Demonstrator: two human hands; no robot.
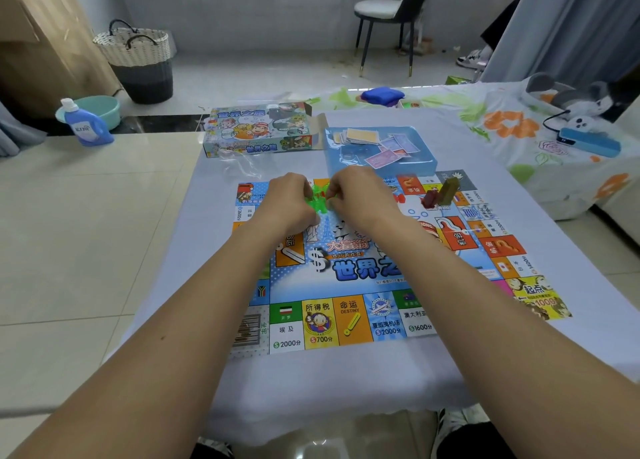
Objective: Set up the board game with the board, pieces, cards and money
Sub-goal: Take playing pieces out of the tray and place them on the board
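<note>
Both forearms reach over the board [349, 320]. At 11 o'clock of its centre, the left hand [284, 204] and the right hand [360, 198] pinch a green plastic piece cluster [318, 198] between curled fingers. It looks light, stiff and brittle; better to hold it near the joints. Red and olive pieces [440, 193] stand at 2 o'clock; cards and money [374, 143] lie in the blue tray [424, 164] at 12.

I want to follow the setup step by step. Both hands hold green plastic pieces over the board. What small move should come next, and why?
Probably pull one green piece free and set it on the board. The left hand and right hand both pinch the green plastic, which looks joined in a cluster, while the red and olive pieces already stand apart on the board.
</note>
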